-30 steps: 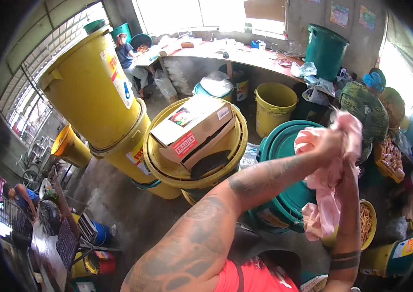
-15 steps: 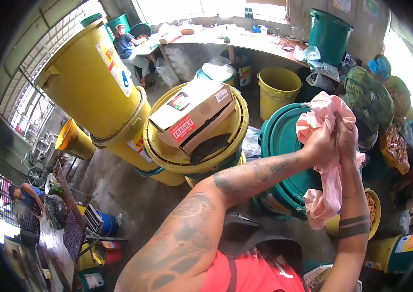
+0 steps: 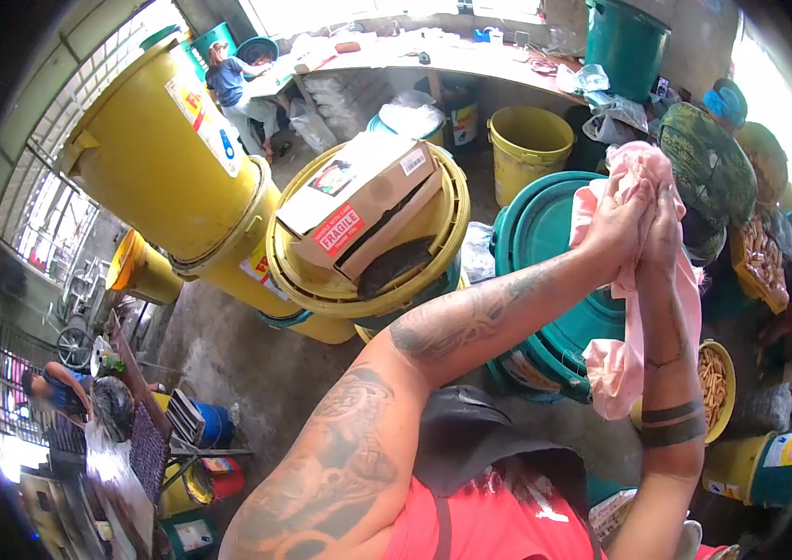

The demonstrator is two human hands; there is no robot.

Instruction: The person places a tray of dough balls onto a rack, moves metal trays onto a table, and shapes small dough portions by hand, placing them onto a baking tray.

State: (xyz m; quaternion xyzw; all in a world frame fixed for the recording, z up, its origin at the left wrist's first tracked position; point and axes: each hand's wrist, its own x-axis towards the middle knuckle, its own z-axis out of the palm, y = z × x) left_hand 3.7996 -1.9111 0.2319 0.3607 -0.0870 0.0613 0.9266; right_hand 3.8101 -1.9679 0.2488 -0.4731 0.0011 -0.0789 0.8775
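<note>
At the right of the head view, a pink cloth (image 3: 622, 369) is caught between the wearer's two hands, above and partly in front of a green lidded bin (image 3: 545, 229). The left hand (image 3: 622, 222) comes in from the lower left, its fingers bent over the gathered cloth; the right hand (image 3: 663, 224) rises from the lower right and presses against it from the other side. Both look closed on the bunch, though folds hide some of the fingers. One part of the cloth stands above the fingertips, and a long end hangs below the wrists, its lower folds loose beside the right forearm.

As a judgement, the step in hand is gathering or squeezing the cloth between the palms. The next move seems to call for an even hold from both sides, with the hanging end minded so that it does not trail.

Near the right forearm, at the lower right, sits a yellow tub (image 3: 638, 415) of brown sticks (image 3: 712, 387). At the centre, a cardboard box (image 3: 358, 201) rests on a yellow lid (image 3: 288, 280). Across the top runs a cluttered desk (image 3: 498, 67), with a co-worker (image 3: 228, 82) seated at its left end.
</note>
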